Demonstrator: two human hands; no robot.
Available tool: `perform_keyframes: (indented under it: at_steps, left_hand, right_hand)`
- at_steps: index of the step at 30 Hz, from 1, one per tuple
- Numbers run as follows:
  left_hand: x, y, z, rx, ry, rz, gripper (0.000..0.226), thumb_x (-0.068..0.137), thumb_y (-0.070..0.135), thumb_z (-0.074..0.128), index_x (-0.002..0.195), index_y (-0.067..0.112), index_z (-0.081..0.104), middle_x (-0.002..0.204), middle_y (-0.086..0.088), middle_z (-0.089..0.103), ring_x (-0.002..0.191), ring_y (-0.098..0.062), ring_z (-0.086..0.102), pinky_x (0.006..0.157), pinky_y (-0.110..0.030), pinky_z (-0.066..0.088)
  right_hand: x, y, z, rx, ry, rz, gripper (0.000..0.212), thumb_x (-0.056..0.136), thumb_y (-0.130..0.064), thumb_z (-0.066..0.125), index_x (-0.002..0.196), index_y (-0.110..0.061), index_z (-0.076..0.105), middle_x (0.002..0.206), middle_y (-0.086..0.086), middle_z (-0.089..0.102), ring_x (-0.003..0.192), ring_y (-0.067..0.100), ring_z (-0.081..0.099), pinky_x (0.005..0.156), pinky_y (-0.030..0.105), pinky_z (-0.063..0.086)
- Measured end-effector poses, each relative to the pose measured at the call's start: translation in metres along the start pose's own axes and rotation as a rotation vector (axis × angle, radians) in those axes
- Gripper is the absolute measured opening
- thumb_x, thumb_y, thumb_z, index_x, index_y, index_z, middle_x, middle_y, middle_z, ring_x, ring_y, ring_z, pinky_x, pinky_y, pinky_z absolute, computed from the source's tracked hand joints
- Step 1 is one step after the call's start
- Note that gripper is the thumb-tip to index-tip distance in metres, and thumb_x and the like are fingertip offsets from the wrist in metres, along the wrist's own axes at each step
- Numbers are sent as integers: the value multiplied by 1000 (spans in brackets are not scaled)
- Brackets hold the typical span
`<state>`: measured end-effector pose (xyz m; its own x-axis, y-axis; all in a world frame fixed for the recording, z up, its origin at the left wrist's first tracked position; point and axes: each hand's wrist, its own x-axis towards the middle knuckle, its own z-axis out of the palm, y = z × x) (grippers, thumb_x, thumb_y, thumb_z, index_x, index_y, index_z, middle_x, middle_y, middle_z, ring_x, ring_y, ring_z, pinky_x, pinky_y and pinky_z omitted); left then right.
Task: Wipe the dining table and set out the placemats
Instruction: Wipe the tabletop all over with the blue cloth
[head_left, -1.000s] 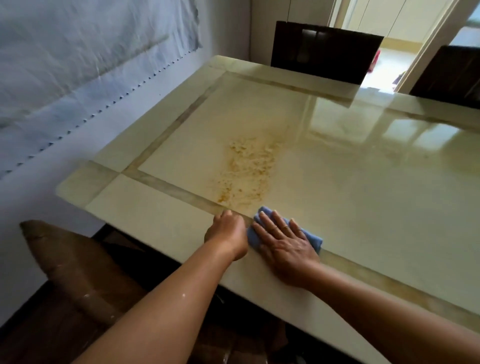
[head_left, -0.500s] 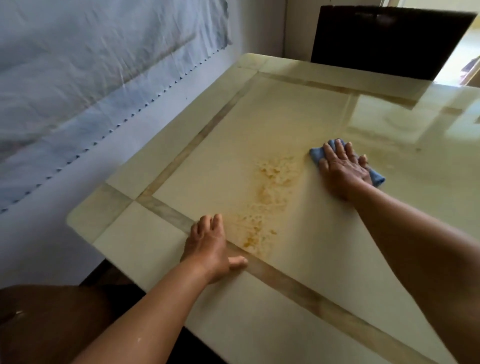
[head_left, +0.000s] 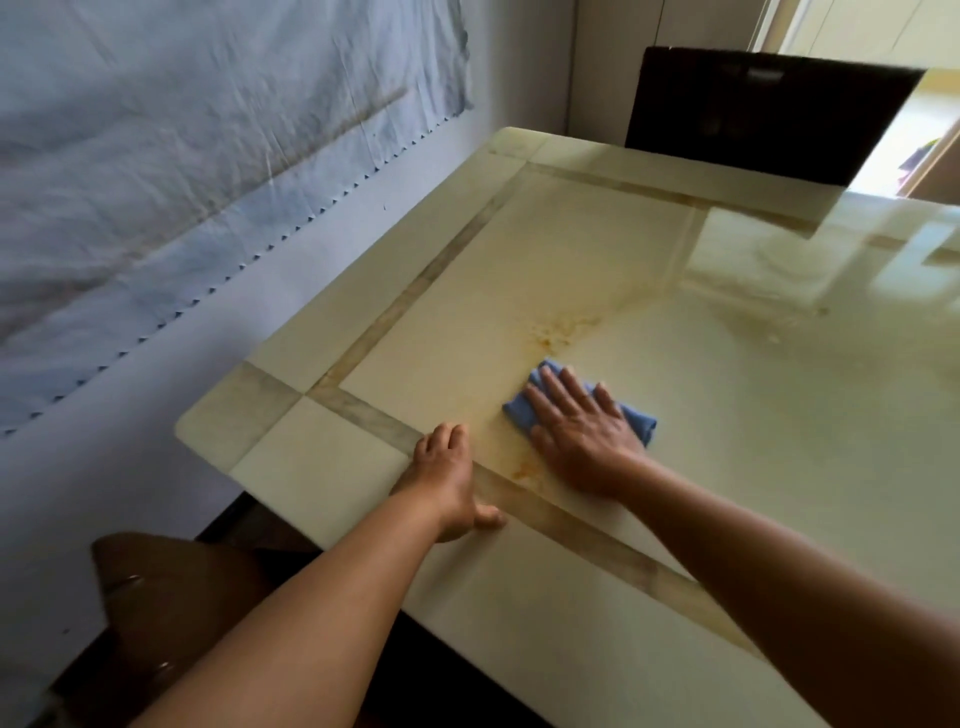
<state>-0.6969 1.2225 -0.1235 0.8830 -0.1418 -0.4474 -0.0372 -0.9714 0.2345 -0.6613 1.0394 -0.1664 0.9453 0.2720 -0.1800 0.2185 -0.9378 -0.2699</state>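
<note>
As right hand (head_left: 582, 436) presses cloth (head_left: 519, 410)

desk (head_left: 649, 260): I see polished stone, marble-like, cream with grey-brown inlaid bands, glossy enough to mirror the chair
stain (head_left: 558, 330): I see a matt, grainy orange smear dulling the shine
cloth (head_left: 641, 421): soft blue fabric, matt, folded
wall sheet (head_left: 182, 156): thin creased fabric, pinked edge
chair (head_left: 753, 109): dark, smooth, slight sheen

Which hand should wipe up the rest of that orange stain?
Probably the right hand: it lies flat on the blue cloth beside the stain. The left hand only rests on the table.
</note>
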Motion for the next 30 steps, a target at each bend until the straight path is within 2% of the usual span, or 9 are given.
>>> perform_keyframes:
  at_steps: [3,5,7,9,12,17,19,23,30]
  left_hand:
    - [-4,-10,-12,14,-54,20,111,69,41,76,148,12,3,157,-6,3,144,-23,13,115,-34,20]
    - [-8,-19,-21,104,-115,63,100,69,33,77,145,12,15,153,-6,13,140,-25,25,112,-37,30]
    - [-10,-20,-28,204,-163,112,87,68,28,77,138,14,27,147,-5,24,132,-27,37,106,-39,39]
    - [-15,-28,-34,265,-199,172,82,69,25,77,136,15,31,144,-5,27,128,-28,43,102,-40,42]
    - [-12,-43,-42,319,-206,226,86,70,24,77,139,14,27,146,-5,25,129,-28,41,103,-40,42]
    - [-2,-74,-56,372,-224,253,91,74,30,75,144,12,20,154,-7,12,140,-27,25,111,-39,32]
    - [2,-82,-57,388,-229,289,92,76,33,73,145,12,18,155,-8,9,142,-27,18,114,-38,27]
    - [10,-89,-54,372,-153,350,84,75,37,72,142,17,24,149,-4,20,137,-24,23,109,-41,34]
    - [25,-111,-49,263,-108,383,90,71,43,72,142,34,17,150,8,11,138,-20,12,111,-38,29]
  right_hand:
    - [-32,-41,21,47,-22,-88,64,96,-48,23,148,-33,-10,156,-11,-17,139,7,-24,112,34,-17]
    - [-51,-64,29,88,-45,-118,68,95,-45,27,147,-33,-14,156,-12,-18,136,5,-28,111,30,-20]
    - [-63,-71,32,119,-50,-125,70,94,-40,32,148,-32,-12,156,-10,-17,137,5,-27,112,29,-19]
    - [-74,-82,31,96,-69,-141,67,94,-38,35,150,-32,-3,156,-10,-16,139,7,-24,114,31,-16]
    - [-81,-89,35,20,-82,-210,56,97,-41,31,148,-40,8,152,-18,-18,139,9,-25,113,32,-16]
    - [-62,-79,34,-40,-78,-244,51,99,-48,21,147,-45,6,150,-22,-17,138,7,-25,111,29,-18]
    - [-39,-67,27,-36,-54,-169,51,99,-48,21,148,-42,7,152,-20,-13,141,7,-19,112,29,-15]
    - [23,-28,2,-42,13,56,52,99,-46,23,149,-38,10,158,-10,-6,145,11,-8,115,33,-3]
    - [112,35,-29,64,103,398,57,98,-53,16,150,-32,8,159,-6,-7,146,15,-10,116,38,-7]
